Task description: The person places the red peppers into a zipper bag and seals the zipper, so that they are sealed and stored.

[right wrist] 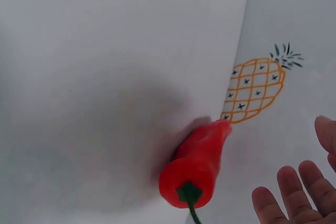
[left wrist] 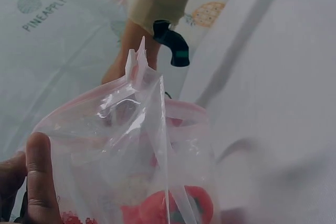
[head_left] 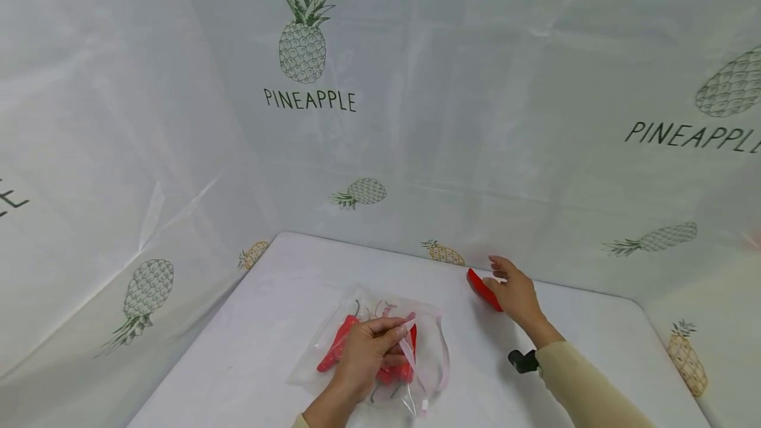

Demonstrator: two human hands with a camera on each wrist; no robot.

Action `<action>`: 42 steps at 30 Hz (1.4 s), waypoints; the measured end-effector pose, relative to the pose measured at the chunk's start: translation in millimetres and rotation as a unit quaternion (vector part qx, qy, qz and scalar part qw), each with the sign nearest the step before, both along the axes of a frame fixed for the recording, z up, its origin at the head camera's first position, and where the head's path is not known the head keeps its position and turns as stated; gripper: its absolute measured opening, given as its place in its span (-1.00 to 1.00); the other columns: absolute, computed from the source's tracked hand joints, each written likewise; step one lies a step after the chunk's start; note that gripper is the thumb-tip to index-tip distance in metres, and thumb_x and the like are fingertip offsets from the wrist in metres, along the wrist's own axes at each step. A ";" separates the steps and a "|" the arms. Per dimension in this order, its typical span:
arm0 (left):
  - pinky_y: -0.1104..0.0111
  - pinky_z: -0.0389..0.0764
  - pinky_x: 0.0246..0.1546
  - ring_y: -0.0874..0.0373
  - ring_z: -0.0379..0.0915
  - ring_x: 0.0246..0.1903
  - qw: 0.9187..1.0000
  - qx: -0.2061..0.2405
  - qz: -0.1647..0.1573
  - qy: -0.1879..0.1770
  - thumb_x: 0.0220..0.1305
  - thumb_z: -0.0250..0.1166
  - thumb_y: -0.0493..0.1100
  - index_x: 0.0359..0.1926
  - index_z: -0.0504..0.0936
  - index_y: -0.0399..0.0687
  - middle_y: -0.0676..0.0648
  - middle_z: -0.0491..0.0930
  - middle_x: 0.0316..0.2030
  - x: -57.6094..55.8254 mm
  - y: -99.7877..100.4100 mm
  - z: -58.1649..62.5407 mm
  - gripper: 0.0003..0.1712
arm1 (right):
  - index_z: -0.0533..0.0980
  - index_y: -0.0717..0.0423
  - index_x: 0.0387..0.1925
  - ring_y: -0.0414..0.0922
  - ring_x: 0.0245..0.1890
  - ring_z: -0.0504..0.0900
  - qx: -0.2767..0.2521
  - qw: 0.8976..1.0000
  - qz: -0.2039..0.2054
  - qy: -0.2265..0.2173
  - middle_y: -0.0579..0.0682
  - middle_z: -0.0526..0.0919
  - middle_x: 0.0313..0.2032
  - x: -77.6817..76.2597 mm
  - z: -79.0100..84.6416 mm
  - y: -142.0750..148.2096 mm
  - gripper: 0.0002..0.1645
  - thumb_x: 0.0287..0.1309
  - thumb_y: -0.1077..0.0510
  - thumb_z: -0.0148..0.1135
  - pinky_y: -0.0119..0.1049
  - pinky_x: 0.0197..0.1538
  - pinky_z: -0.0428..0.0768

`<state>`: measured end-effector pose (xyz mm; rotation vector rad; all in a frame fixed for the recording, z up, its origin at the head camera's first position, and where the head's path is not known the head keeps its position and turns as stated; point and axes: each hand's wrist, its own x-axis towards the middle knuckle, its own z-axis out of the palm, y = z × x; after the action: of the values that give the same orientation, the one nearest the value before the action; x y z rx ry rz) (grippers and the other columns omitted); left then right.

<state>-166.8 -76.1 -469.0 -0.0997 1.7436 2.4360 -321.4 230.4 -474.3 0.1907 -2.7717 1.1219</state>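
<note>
My left hand [head_left: 364, 356] pinches the rim of a clear zip bag [head_left: 433, 335] with a pink seal. Several red peppers [head_left: 340, 342] lie inside the bag, partly hidden by the hand. In the left wrist view the bag's film [left wrist: 100, 150] stands up beside the left thumb or finger [left wrist: 41, 177]. A single red pepper [head_left: 483, 289] lies outside the bag near the table's back edge. My right hand [head_left: 516, 292] is beside it, fingers spread. The right wrist view shows this pepper [right wrist: 194, 166] with its green stem, apart from the visible fingers [right wrist: 291, 192].
The white table [head_left: 238, 349] meets a hanging sheet [head_left: 475, 117] printed with pineapples at its back and sides. A black strap-like piece [head_left: 523, 361] sticks out from the right sleeve [head_left: 585, 382]. The bag's slider [head_left: 424, 406] hangs at its near corner.
</note>
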 end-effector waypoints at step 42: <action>0.31 0.83 -0.30 0.21 0.71 -0.44 1.000 -0.007 -0.002 -0.010 0.38 0.45 -0.18 0.12 0.77 -0.22 -0.27 0.73 -0.05 0.4 3.5 -2.7 -0.65 | 0.20 0.12 0.58 0.36 0.32 0.47 0.026 0.991 -0.001 -0.130 0.39 0.42 0.39 -33.6 -49.6 13.3 -0.22 0.47 0.13 0.26 0.30 0.30 0.61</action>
<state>-166.3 -72.6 -471.7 -0.1213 1.7515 2.4106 -355.0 243.7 -523.8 0.0490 -3.0300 1.1488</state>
